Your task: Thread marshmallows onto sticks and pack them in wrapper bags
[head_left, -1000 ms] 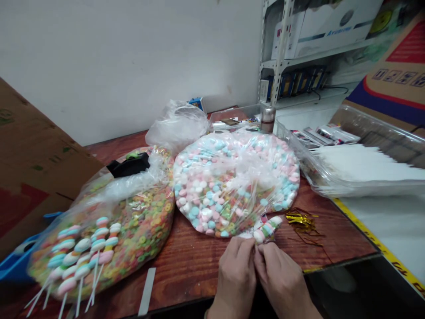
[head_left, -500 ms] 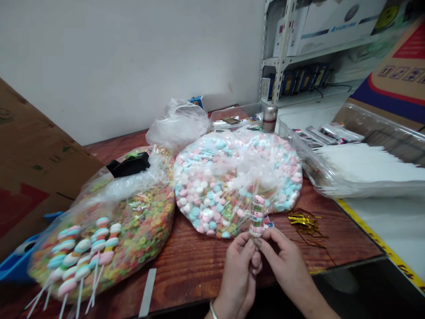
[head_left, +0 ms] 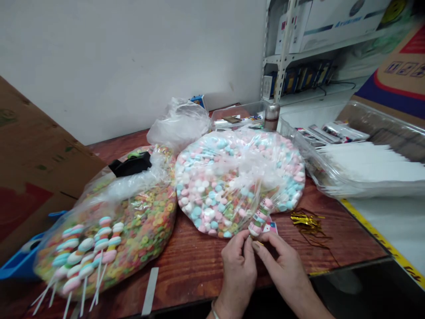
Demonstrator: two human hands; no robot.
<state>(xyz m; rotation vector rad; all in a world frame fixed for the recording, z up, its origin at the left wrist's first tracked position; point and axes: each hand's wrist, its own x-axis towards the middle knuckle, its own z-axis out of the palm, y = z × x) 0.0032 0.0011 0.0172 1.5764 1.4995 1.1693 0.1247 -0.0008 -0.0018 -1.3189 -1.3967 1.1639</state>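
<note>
The left hand (head_left: 238, 274) and right hand (head_left: 285, 270) meet at the front of the wooden table (head_left: 199, 283), a bracelet (head_left: 214, 313) on the left wrist. The fingers of both hands are closed in a pinch around the lower end of a wrapped marshmallow lollipop (head_left: 260, 220), which tilts up and to the right, its top against the front edge of the bag of pastel candies (head_left: 232, 186). A glint of gold shows at the right fingertips (head_left: 260, 243).

Just right of the lollipop lies a small printed card (head_left: 272, 228), and beyond it a loose pile of gold twist ties (head_left: 306, 220). To the left, three more lollipops (head_left: 86, 254) rest on a bag of colored cereal rings (head_left: 133, 221), their white sticks pointing toward the person. A black clip (head_left: 131, 165) sits on that bag.

Past the pastel bag stand a metal can (head_left: 271, 116) and a clear box (head_left: 235, 117). To the right, a clear tray (head_left: 332, 186) holds white sticks. Cardboard boxes (head_left: 40, 155) stand at left, and a white metal shelf (head_left: 283, 53) stands against the far wall (head_left: 133, 57).
</note>
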